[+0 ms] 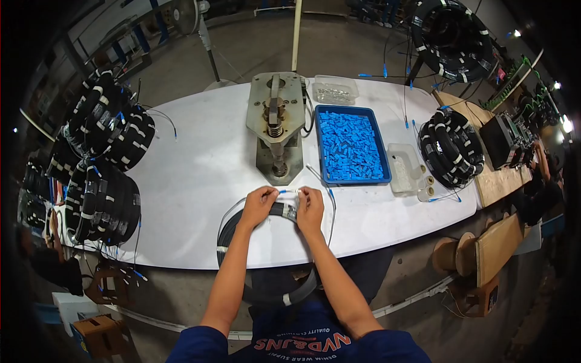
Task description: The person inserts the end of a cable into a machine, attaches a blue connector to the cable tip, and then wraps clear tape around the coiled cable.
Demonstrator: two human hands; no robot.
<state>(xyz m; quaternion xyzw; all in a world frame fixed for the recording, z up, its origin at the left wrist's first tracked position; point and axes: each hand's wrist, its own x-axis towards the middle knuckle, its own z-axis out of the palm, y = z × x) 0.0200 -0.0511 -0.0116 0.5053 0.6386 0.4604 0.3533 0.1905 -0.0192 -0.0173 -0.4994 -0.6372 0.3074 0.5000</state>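
Observation:
Just in front of the metal press (pixel 276 130), my left hand (pixel 259 206) is closed in a pinch on a blue connector (pixel 282 192) at a cable's end. Close on its right, my right hand (pixel 310 209) pinches the small white tip beside that connector. Under both hands lies a coil of black cable (pixel 230 233), wrapped with clear tape, partly over the table's front edge. A loose cable end with a blue piece (pixel 331 193) runs to the right of my right hand.
A blue tray (pixel 321 151) of blue connector parts stands right of the press, with clear plastic boxes (pixel 399 169) beside and behind it. Black cable coils (pixel 109 199) are stacked at left, and another coil bundle (pixel 451 148) lies at right. People are partly visible at both sides.

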